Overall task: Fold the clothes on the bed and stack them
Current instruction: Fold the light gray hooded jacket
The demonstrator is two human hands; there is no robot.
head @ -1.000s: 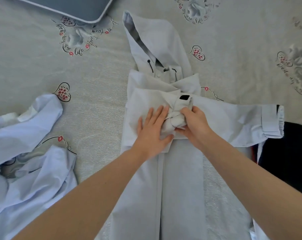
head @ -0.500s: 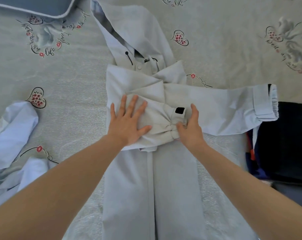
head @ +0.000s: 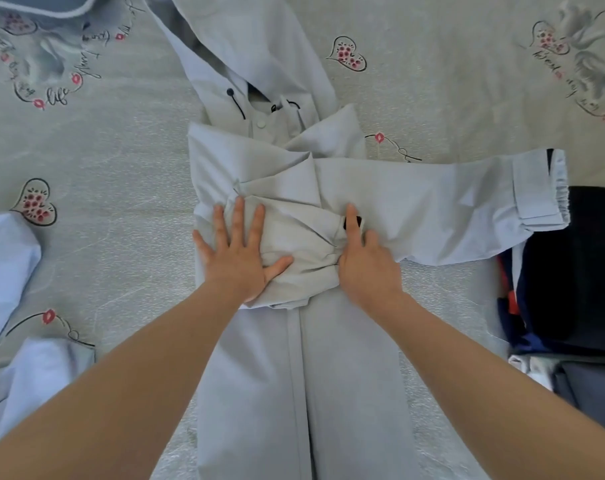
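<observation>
A pale grey hooded jacket [head: 301,375] lies front up along the bed, hood toward the far side. Its left sleeve [head: 294,244] is folded across the chest, the cuff ending near the middle. My left hand [head: 238,254] presses flat on that folded sleeve with fingers spread. My right hand [head: 363,261] rests on the cuff end, index finger straight over a small black tab. The other sleeve [head: 467,206] stretches out to the right, its elastic cuff reaching a dark pile.
A stack of dark folded clothes [head: 578,265] sits at the right edge. Crumpled pale blue garments [head: 13,306] lie at the left. A grey pillow corner [head: 34,5] shows at top left. The bedsheet [head: 114,168] carries heart and flower prints.
My right hand let go of the bunched cuff and laid it flat on the chest. My left hand slid left along the folded sleeve and spread out. The view shifted slightly right.
</observation>
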